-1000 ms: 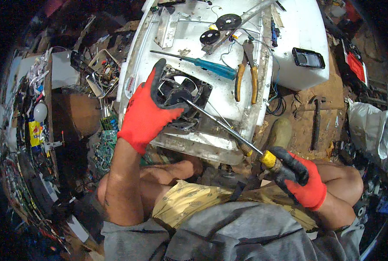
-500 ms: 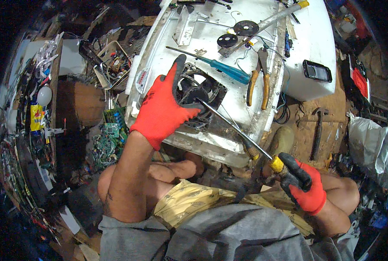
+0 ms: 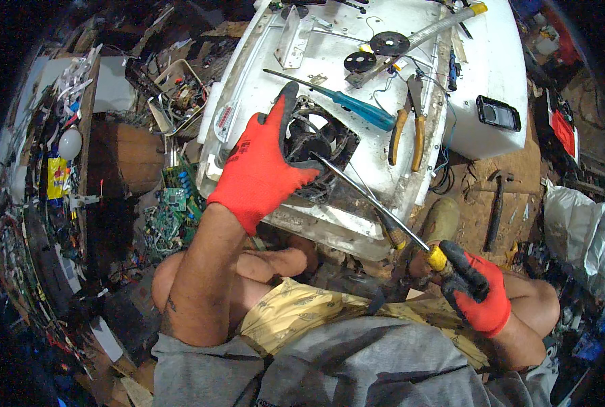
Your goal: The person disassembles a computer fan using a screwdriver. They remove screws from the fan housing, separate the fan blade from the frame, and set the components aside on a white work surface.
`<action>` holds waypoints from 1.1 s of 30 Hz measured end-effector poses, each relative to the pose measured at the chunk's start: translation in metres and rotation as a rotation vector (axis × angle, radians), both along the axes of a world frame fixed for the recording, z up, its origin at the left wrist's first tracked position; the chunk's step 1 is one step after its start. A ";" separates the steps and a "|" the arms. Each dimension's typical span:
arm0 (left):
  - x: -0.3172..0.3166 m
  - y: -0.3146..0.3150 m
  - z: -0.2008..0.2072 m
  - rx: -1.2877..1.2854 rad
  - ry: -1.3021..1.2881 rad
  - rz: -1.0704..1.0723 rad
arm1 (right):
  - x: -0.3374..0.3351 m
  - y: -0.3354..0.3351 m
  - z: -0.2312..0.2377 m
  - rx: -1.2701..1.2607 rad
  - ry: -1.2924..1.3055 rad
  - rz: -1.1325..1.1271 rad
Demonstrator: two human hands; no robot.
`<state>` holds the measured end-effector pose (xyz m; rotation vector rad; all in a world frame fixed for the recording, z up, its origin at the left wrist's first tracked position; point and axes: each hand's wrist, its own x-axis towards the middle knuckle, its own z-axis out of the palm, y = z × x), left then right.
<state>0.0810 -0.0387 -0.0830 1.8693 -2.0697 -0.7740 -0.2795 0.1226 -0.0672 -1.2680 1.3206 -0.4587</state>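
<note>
A square black cooling fan [image 3: 308, 146] lies on the white panel [image 3: 248, 88] in front of me. My left hand [image 3: 255, 169], in a red glove with dark fingertips, grips the fan's left side, its index finger and thumb spread along the frame. A long screwdriver [image 3: 378, 203] with a yellow and black handle is in my right hand [image 3: 487, 292], gloved the same way and closed around the handle. The screwdriver slants up and left, its tip at the fan's hub. Just beyond the fan lie a blue-handled screwdriver [image 3: 362, 110] and orange-handled pliers [image 3: 409, 125].
Two black discs [image 3: 389, 43] and a metal rod with a yellow end [image 3: 445, 28] lie farther back. A phone-like black device [image 3: 497, 113] rests on the white block at right. A hammer [image 3: 496, 210] lies on the brown floor. Circuit boards [image 3: 177, 200] and scrap crowd the left.
The view has shifted slightly, so the panel and tools appear a little farther right. Both hands keep their holds, and the screwdriver tip stays at the fan's hub.
</note>
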 end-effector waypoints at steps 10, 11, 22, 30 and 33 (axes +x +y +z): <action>-0.001 -0.001 0.003 0.067 -0.001 -0.002 | -0.001 0.000 -0.001 -0.059 0.037 0.030; -0.001 -0.001 0.004 0.064 0.012 0.000 | -0.001 0.001 -0.001 -0.024 0.023 0.021; -0.009 0.002 0.005 0.033 -0.024 -0.015 | 0.007 0.002 0.023 -0.162 0.151 0.108; -0.010 0.004 0.002 -0.014 -0.047 -0.024 | 0.000 0.016 0.020 -0.108 0.157 0.068; -0.011 0.005 0.003 0.012 -0.147 -0.004 | -0.001 0.024 0.010 -0.151 0.139 0.038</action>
